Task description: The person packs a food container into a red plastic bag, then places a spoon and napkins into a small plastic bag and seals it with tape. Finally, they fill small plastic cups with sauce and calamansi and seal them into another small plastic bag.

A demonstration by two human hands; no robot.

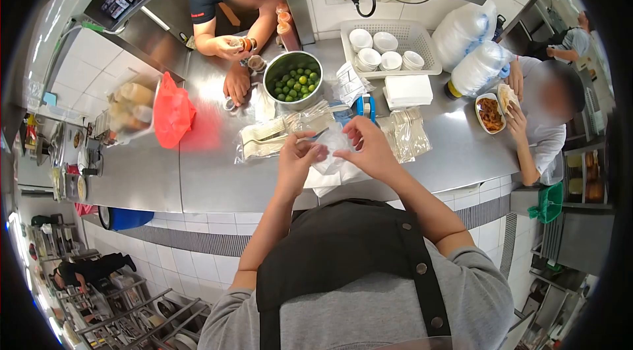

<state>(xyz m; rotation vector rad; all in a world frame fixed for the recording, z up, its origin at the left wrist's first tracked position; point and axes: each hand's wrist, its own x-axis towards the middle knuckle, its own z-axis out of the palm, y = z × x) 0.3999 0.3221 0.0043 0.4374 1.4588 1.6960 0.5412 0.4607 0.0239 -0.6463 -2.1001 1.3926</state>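
My left hand (pixel 300 155) and my right hand (pixel 369 147) meet above the steel counter, with a clear plastic bag (pixel 331 154) between them. The fingers of both hands are pinched on the bag's sides. White napkins (pixel 324 180) lie under and just in front of the hands. Wrapped wooden cutlery (pixel 264 140) lies beyond my left hand, and more wrapped cutlery (pixel 409 135) is beyond my right hand. Between them is a blue object (pixel 364 108), partly covered.
A metal pot (pixel 272 89) of green limes stands ahead. Behind is a basket (pixel 432 53) of white cups, beside stacked napkins (pixel 407 91). A red bag (pixel 173 112) is at left. One co-worker leans in ahead; another at right holds food near a tray (pixel 490 114).
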